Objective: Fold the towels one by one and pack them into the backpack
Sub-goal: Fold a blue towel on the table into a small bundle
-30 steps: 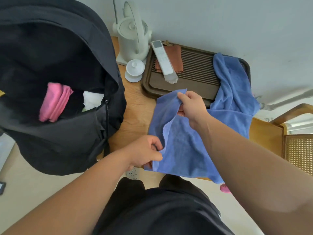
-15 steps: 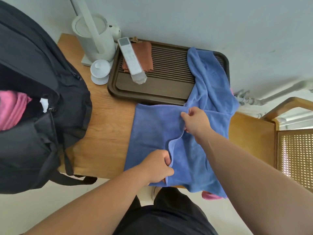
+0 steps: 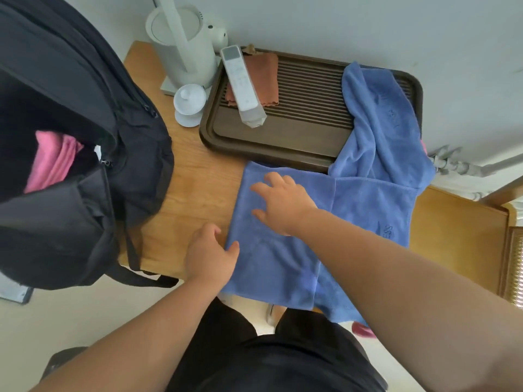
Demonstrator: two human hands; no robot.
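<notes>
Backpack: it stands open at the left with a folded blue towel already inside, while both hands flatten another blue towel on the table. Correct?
Not quite. In the head view the towel inside the backpack is pink, not blue. The rest holds: left hand and right hand flatten the blue towel.

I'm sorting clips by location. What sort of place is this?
Probably a home tea corner: a small wooden table against a wall, bearing a white electric kettle, a slatted tea tray and a lidded white cup.

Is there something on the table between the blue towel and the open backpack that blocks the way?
Nothing visible does. Only bare table lies between the blue towel and the backpack, whose opening already holds a pink towel.
</notes>
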